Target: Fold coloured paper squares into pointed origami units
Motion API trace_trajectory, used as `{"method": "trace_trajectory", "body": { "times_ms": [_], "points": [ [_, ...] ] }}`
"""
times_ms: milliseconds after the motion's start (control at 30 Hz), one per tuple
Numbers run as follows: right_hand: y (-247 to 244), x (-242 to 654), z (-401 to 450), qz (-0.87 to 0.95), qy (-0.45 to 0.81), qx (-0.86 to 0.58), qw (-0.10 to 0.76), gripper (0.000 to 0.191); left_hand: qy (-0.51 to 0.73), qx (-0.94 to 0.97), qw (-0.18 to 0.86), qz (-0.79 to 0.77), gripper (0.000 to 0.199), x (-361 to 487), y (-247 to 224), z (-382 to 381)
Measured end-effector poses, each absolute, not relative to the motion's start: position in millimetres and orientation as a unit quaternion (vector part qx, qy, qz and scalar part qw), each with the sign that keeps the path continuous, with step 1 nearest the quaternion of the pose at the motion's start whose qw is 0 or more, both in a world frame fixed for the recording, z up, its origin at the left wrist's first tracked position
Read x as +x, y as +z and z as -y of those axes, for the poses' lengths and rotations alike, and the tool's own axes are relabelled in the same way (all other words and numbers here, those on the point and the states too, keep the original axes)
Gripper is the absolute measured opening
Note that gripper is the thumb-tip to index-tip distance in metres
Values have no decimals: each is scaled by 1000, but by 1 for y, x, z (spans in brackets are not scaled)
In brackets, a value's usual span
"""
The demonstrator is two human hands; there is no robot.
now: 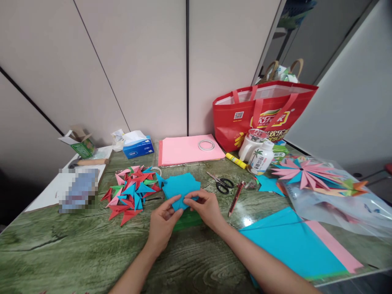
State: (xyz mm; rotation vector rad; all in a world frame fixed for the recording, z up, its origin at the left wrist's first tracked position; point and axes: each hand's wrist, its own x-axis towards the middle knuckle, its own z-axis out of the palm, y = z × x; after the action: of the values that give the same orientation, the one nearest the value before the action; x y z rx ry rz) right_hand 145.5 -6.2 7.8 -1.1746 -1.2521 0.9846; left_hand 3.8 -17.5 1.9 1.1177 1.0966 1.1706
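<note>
A small blue paper piece [178, 203] is pinched between my two hands near the table's middle. My left hand [163, 222] grips its left side, thumb and fingers closed on it. From the right, the closed fingertips of my right hand [206, 207] hold its upper right edge. Just behind lies a stack of blue paper [181, 183], partly hidden by my fingers. Green paper [191, 220] shows beneath my hands. To the left is a pile of folded red, blue, pink and green paper pieces [134, 192].
Black scissors [224, 184], a dark red pen [236, 199] and a yellow glue stick [235, 160] lie right of the stack. Pink sheets [186, 150] lie behind. Large blue sheets [294, 245] cover the right front. A red bag [226, 126], mug and bottle [261, 158] stand behind.
</note>
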Motion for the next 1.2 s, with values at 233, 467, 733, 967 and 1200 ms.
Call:
{"method": "trace_trajectory", "body": {
  "times_ms": [233,467,733,967,1200],
  "points": [
    [6,147,6,547,386,-501,549,11,512,468,541,-476,33,5,5,18],
    [2,147,6,568,366,-496,546,7,502,503,492,-504,29,5,8,19],
    [4,147,7,567,374,-495,542,8,481,533,481,-504,19,3,7,18],
    [6,146,7,550,390,-490,552,11,489,503,501,-507,28,7,8,20],
    [5,148,7,574,388,-481,537,11,506,465,522,-505,26,6,6,18]
  ]
}}
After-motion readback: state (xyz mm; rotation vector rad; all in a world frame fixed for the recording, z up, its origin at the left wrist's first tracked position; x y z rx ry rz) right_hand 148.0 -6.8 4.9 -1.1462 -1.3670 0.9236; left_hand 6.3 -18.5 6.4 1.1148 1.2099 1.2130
